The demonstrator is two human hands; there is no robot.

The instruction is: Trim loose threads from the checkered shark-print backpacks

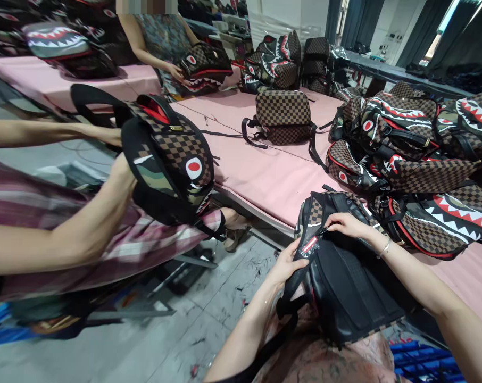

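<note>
My left hand [288, 260] pinches the red tag [309, 246]; my right hand [347, 223] grips the black backpack [352, 276] overhanging the pink tabletop's [265, 175] near edge, piled shark-mouth backpacks [408, 159] crowding right.

A checkered backpack [283, 116] stands on the pink desk [265, 175], with a heap of shark-mouth backpacks [416, 159] to its right. A co-worker's arms [65, 234] (at left) hold another backpack [173, 159] above the grey floor [157, 346].

head cam | looks forward-down | close over backpack [345, 276] | far room perhaps blurred
</note>
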